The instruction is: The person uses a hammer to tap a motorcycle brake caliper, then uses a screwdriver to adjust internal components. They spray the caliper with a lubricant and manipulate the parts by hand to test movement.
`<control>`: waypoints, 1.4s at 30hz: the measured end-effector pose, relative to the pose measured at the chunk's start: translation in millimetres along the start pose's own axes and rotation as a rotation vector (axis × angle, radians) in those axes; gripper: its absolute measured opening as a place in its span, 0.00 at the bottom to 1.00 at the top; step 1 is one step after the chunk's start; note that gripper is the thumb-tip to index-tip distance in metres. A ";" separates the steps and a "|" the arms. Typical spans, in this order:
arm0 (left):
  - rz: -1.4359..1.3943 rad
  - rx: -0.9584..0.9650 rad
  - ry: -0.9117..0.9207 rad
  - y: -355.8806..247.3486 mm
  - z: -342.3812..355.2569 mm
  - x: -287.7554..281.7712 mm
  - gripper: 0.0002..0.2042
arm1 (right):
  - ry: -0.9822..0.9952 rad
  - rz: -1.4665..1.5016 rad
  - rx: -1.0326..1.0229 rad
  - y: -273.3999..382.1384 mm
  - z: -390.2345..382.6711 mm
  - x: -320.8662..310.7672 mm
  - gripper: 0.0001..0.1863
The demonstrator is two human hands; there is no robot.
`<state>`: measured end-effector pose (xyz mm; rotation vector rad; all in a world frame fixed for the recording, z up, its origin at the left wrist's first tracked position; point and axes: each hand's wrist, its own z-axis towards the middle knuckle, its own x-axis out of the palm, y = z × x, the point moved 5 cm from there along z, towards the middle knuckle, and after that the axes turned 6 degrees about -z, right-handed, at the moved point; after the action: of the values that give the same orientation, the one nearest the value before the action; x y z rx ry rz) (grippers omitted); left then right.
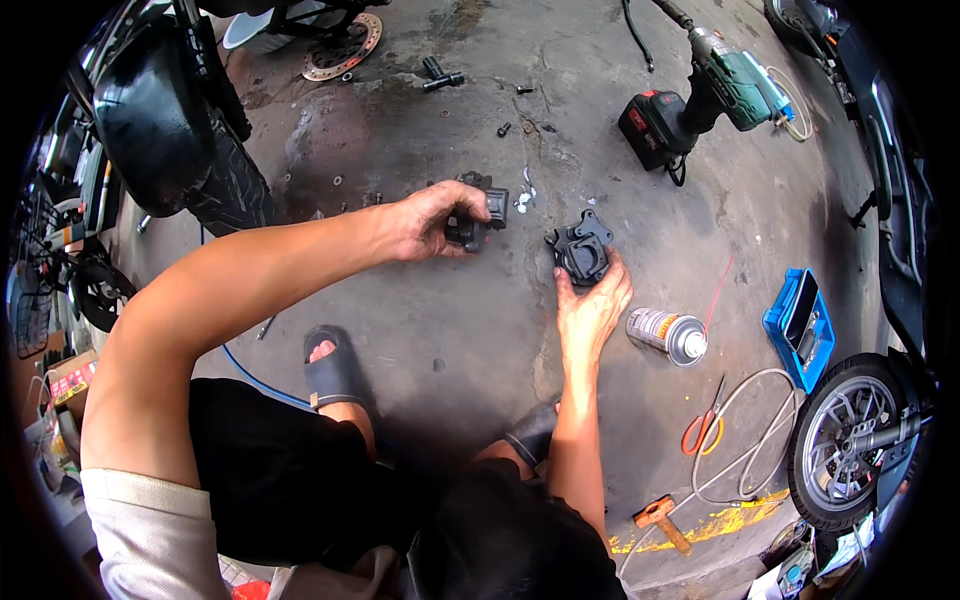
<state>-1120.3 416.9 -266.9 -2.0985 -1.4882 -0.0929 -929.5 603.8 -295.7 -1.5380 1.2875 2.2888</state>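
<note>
My left hand [438, 222] is closed around a black brake caliper [490, 207], thumb on top and fingers curled beneath it. To its right, my right hand [594, 305] grips a second black caliper with a bracket [582, 250], its eared plate pointing away from me. A gap separates the two parts, and both are over the grey floor. Just right of my right wrist lies a spray can [668, 335] with a thin red straw. White scraps [524, 190] lie on the floor between and beyond the parts.
A cordless impact wrench [715, 90] lies at the far right. Loose bolts [443, 78] and a brake disc [343, 48] are at the back. Right: a blue tray [802, 330], scissors [704, 420], a hammer [664, 522], a hose [745, 455] and a motorcycle wheel [846, 440]. Left: a tyre [232, 185].
</note>
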 end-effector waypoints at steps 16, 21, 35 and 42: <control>0.000 -0.012 -0.060 2.4 4.6 -13.9 0.12 | -0.050 0.239 0.095 -3.0 -24.3 13.4 0.44; -0.003 -0.026 -0.060 5.3 8.9 -18.0 0.13 | -0.009 0.309 0.155 -9.5 -31.3 14.0 0.46; 0.015 -0.023 -0.041 7.7 9.7 -14.2 0.14 | 0.065 0.288 0.185 -15.6 -30.7 9.1 0.42; 0.014 -0.030 -0.034 7.8 8.8 -14.4 0.13 | 0.005 0.256 0.125 -12.0 -34.8 10.5 0.38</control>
<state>-1121.2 407.1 -282.7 -2.1442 -1.5004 -0.0757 -903.6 583.9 -315.9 -1.4124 1.6815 2.2929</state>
